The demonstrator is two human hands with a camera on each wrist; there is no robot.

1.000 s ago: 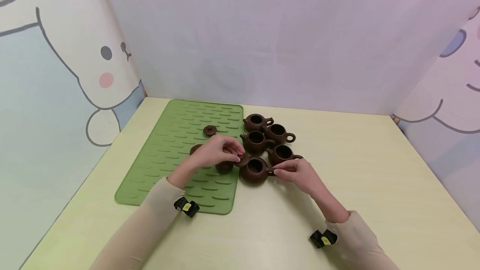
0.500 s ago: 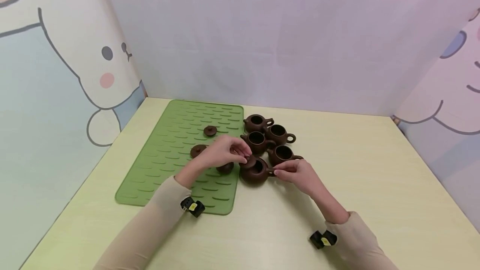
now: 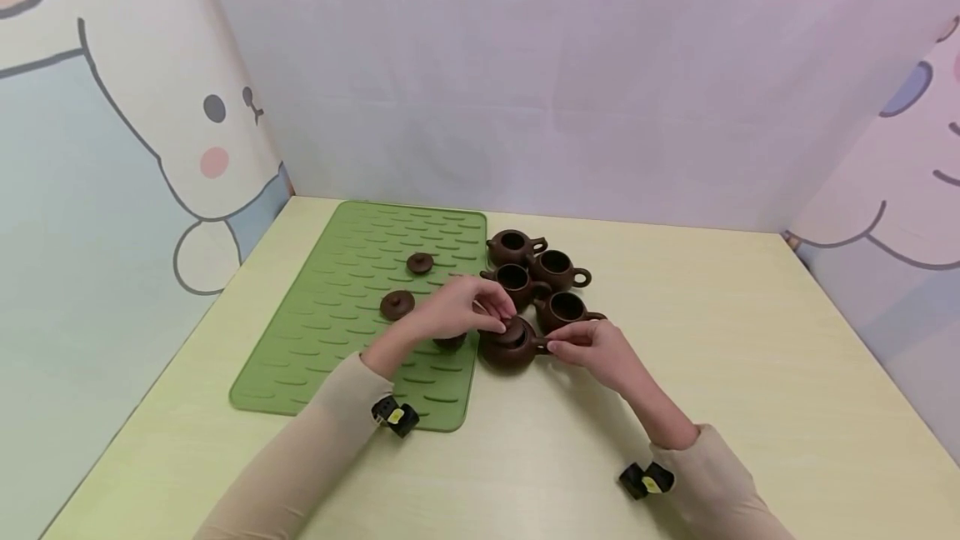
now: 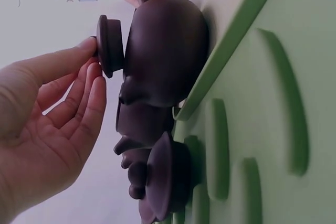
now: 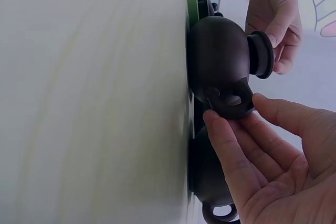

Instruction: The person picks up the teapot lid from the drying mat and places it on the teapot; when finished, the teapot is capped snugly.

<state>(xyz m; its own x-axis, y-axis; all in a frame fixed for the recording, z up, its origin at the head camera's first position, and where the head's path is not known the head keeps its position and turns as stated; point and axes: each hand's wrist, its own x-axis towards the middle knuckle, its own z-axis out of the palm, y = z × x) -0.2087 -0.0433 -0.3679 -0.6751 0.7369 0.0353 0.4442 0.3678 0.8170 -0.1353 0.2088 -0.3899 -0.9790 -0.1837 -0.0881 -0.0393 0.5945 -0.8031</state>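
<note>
My left hand (image 3: 467,309) pinches the knob of a dark brown teapot lid (image 4: 109,45). In the left wrist view the lid hovers right at the mouth of the nearest teapot (image 4: 167,51), its inner rim facing the opening. That same teapot (image 3: 507,354) stands on the table just off the mat's right edge. My right hand (image 3: 592,348) holds its handle (image 5: 231,107) between thumb and fingers. On the mat, partly behind my left hand, lies another lid (image 3: 450,342), seen closer in the left wrist view as a lid (image 4: 167,177) with a round knob.
Several lidless teapots cluster behind, among them one (image 3: 564,309) near my right fingers and one (image 3: 512,247) at the back. A green ridged mat (image 3: 330,340) covers the table's left part, bearing more lids (image 3: 397,304). Walls enclose the pale wooden table (image 3: 712,340).
My left hand has carried the lid rightward from the mat's edge to over the nearest teapot's mouth. My right hand stays on the handle.
</note>
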